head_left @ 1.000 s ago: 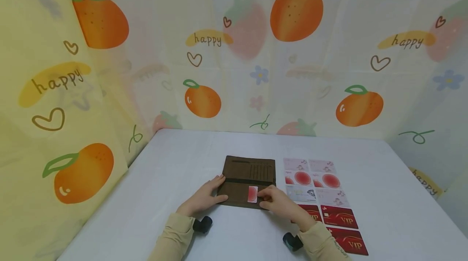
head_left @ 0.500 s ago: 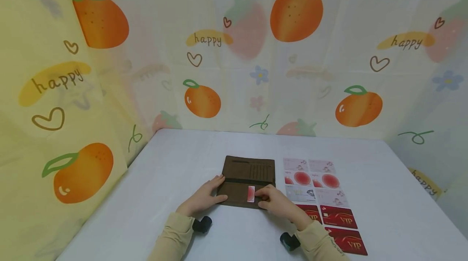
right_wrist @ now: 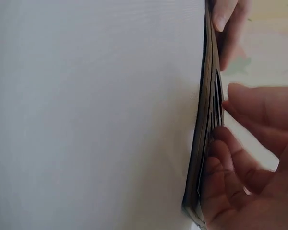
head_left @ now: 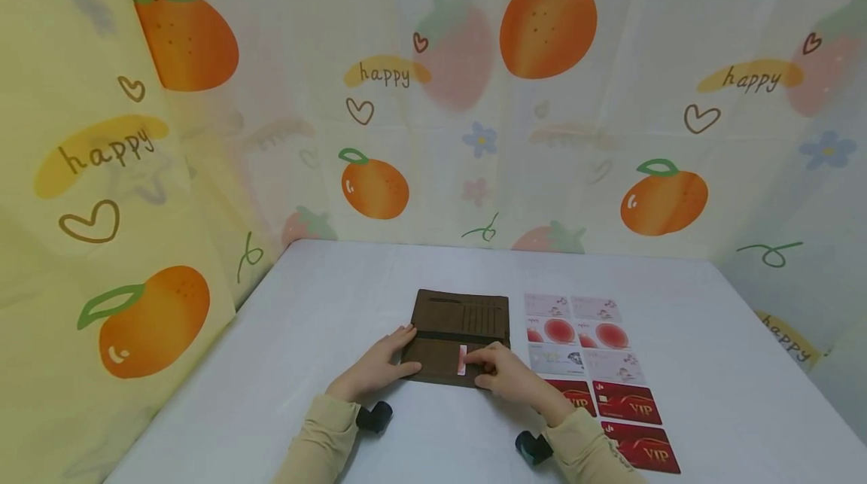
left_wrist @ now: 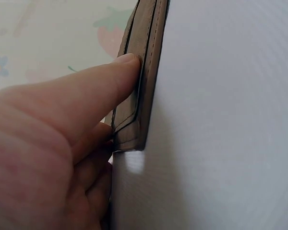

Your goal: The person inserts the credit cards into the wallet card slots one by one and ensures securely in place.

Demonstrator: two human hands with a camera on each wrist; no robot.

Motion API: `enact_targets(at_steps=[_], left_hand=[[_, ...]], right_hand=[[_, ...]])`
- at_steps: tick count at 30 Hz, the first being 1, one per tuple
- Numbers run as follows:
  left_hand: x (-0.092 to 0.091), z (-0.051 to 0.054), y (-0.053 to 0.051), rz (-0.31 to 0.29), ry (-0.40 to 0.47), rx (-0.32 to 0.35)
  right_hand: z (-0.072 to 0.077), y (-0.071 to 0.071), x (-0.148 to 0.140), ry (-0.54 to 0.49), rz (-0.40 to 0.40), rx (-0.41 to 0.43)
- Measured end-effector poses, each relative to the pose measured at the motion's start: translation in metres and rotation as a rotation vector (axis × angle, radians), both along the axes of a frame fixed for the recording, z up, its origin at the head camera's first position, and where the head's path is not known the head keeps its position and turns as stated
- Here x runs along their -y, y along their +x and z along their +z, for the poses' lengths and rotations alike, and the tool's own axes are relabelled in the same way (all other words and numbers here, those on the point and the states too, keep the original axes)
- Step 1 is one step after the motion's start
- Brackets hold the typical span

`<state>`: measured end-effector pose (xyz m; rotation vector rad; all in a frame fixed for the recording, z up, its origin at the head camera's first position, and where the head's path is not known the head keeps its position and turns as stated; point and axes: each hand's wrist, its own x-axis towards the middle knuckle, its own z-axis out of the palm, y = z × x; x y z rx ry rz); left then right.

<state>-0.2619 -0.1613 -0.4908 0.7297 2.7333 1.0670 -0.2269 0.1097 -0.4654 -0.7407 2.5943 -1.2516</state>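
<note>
Brown and unfolded at the frame's lower centre, the bifold wallet (head_left: 439,352) risked slipping if the spread left hand (head_left: 369,369) resting on it lifted, and its pink card (head_left: 462,361) jamming if the right hand (head_left: 511,377), fingers bent, grip unclear, pushed askew.

Soft, rather dim light here, spread evenly across the white tabletop (head_left: 731,378), and look, the patterned cloth (head_left: 41,243) glows warm yellow on the left while its right side turns cool and grey! The red VIP cards (head_left: 628,402) read cleanly; finer print smears. Over to the left wrist view: crisp stitching on the wallet (left_wrist: 146,38), a pale patch of glare under its corner, the cloth melting out of focus. And the right wrist view is murkier, the right hand (right_wrist: 264,191) soft-edged, a broad, faint shadow beside the wallet.
</note>
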Motion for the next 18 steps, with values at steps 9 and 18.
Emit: enact_targets(at_steps=[9,18], left_hand=[[0.001,0.001,0.0005,-0.007,0.002,-0.004],[0.0008,0.0015,0.0024,-0.013,-0.002,-0.001]], right_hand=[[-0.0032,-0.001,0.006,0.007,-0.028,0.017],[-0.0028,0.001,0.0026,0.017,-0.066,-0.001]])
